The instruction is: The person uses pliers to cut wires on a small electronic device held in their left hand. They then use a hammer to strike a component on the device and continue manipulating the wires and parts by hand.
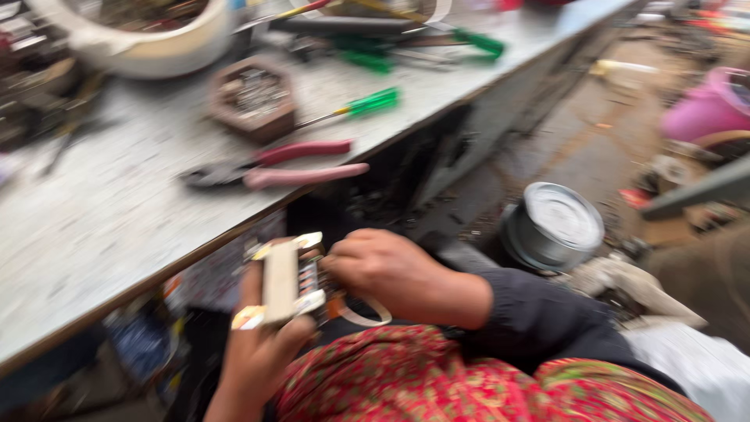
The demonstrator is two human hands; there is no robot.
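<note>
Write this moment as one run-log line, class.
left hand: holds small boxy part | right hand: fingers on part | bench: pink-handled pliers, green screwdriver

Worktop (117,211): a matt grey surface, mottled and worn, is observed. Pliers (269,166): dark metal head, handles sleeved in dull pink plastic. Screwdriver (351,107): glossy translucent green plastic handle, thin metal shaft. Small tray (251,100): brown, matt, filled with small metal parts. Tin (552,225): bright brushed metal, reflective lid. Small block (283,281), held in the left hand (262,352): pale, smooth, wood-like face; material cannot be confirmed through blur. Lap cloth (437,383): red patterned woven fabric, matt.
</note>
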